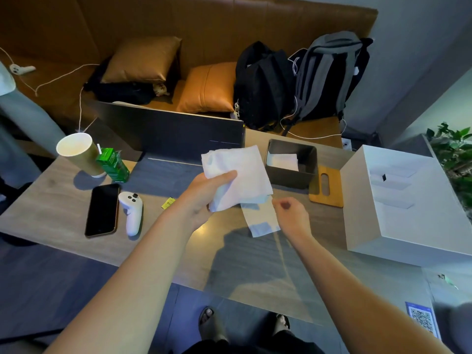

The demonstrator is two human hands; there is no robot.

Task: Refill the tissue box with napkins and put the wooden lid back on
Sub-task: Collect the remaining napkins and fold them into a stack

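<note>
Head view: left hand (204,192) holds a stack of napkins (237,172) above the counter (63,205); one sheet droops. Soft, light, slippery between layers; best pinched across the whole stack. Right hand (288,213) loosely curled, grip holding nothing. Dark rigid box (291,159) far right; flat wooden lid (325,187) beside it.

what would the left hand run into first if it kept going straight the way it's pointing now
Likely the dark tissue box. The left hand, gripping a stack of napkins, points up and right toward its open top. Depth is unclear, so it might pass above the rim.
</note>
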